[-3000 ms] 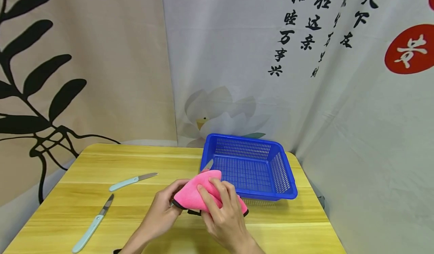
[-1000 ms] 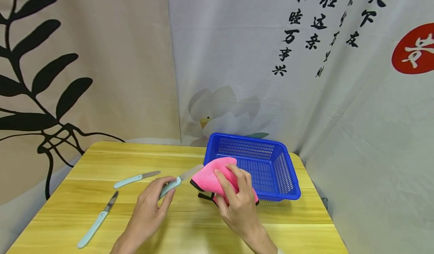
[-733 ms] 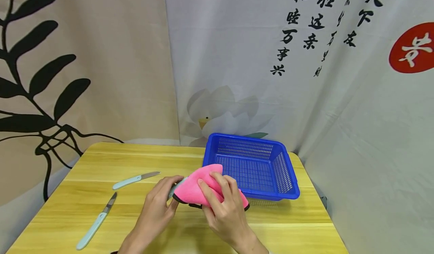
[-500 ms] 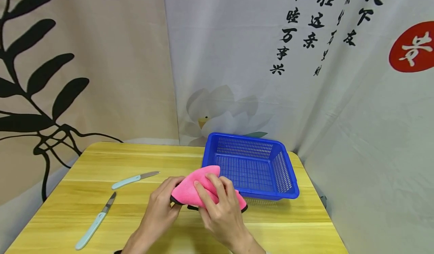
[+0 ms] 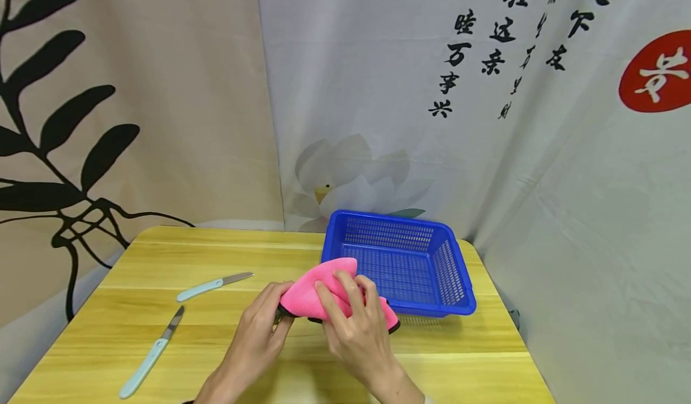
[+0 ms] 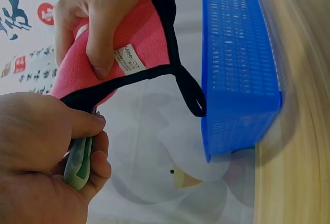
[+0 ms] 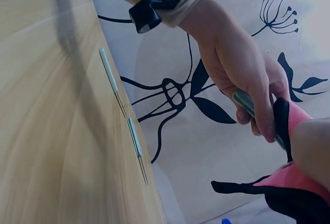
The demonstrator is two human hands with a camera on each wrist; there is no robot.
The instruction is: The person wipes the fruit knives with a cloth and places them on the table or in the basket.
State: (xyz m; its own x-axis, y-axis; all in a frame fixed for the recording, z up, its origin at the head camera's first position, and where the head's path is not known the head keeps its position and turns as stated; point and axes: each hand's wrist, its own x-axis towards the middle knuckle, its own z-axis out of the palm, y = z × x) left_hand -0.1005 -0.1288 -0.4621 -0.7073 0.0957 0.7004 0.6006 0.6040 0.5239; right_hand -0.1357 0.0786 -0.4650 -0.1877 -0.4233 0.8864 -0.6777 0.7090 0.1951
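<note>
My left hand (image 5: pixel 263 320) grips the pale green handle of a knife (image 6: pixel 78 163), its blade covered by a pink cloth (image 5: pixel 318 293) with black edging. In the left wrist view the cloth shows a white label and a black hanging loop. My right hand (image 5: pixel 356 332) holds the folded cloth, fingers spread over its top and thumb underneath. Both hands are above the table, in front of the basket. In the right wrist view the left hand (image 7: pixel 247 74) has the handle end sticking out beside the cloth's black edge.
Two more knives with pale green handles lie on the wooden table (image 5: pixel 216 362) at left: one knife (image 5: pixel 200 290) farther back, another knife (image 5: pixel 144 368) nearer. A blue plastic basket (image 5: pixel 426 309) stands at the back right. A printed curtain (image 5: pixel 351 92) hangs behind.
One second ago the knife's blade was bare and apart from the cloth. Since then the hands have come together and the cloth has gone over the blade; lately both hands shifted slightly right.
</note>
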